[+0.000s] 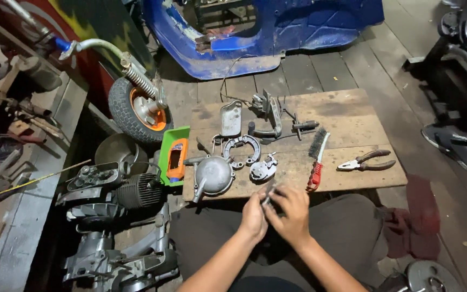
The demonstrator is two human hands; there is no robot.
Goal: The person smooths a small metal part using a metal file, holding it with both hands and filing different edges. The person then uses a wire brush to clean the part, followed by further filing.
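My left hand [254,215] and my right hand [293,212] meet over my lap at the near edge of a wooden board [352,121]. Together they grip a small grey metal part [268,196], mostly hidden by my fingers. Just beyond my hands lie a round grey metal cover [212,174], a small metal piece [262,168] and curved brake shoes [241,148]. A wire brush with a red handle [317,159] lies right of my hands, and pliers [366,161] lie farther right.
More metal parts [268,116] and a flat grey plate [231,119] lie at the board's far side. A green tray with an orange tool [175,157], an engine [117,192], a small wheel [139,108], a blue vehicle body [277,32], a sandal [457,148] and a red rag [414,221] surround it.
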